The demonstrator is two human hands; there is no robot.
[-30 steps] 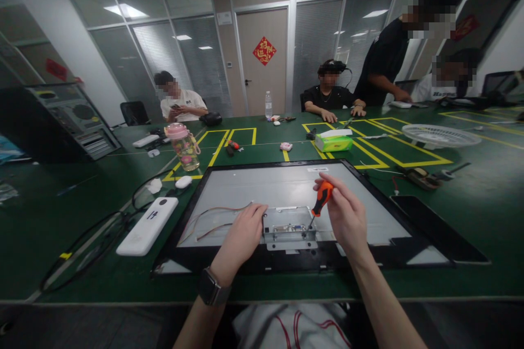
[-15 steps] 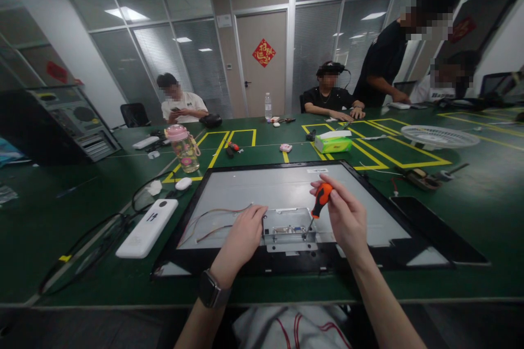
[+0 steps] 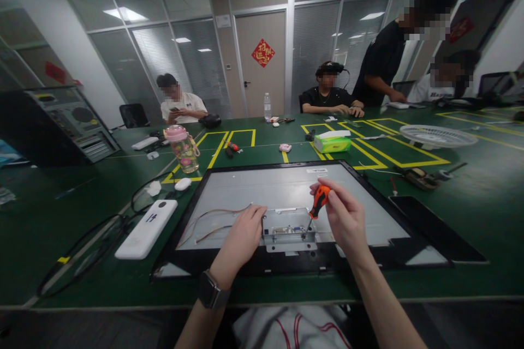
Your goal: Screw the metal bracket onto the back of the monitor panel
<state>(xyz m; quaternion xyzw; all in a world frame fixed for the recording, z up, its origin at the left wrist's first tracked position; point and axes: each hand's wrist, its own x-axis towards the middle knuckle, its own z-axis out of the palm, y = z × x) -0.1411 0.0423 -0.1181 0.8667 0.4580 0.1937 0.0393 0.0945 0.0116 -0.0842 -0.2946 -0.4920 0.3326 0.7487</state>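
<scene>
In my right hand (image 3: 346, 215) is an orange and black screwdriver (image 3: 320, 200), gripped by its handle and tilted. Its tip reaches down to the right end of a row of ports on a metal bracket (image 3: 286, 248). The bracket rests on the grey back of a flat display panel (image 3: 254, 185) with a black frame. My left hand (image 3: 243, 233) lies against the bracket's left edge, fingers together; what its fingertips grip is partly hidden. Thin cables (image 3: 213, 233) run across the panel left of the bracket.
Left of the panel lie a white power bank (image 3: 147, 229), black cables (image 3: 82, 262) and a pink-lidded bottle (image 3: 182, 150). A dark phone-like slab (image 3: 438, 229) touches the right side. Behind are a green tissue pack (image 3: 333, 143) and a white fan grille (image 3: 438, 136). Several people are across the table.
My right hand and the screwdriver handle have shifted slightly down and left, with the tip still at the ports. My left hand stays in place on the bracket.
</scene>
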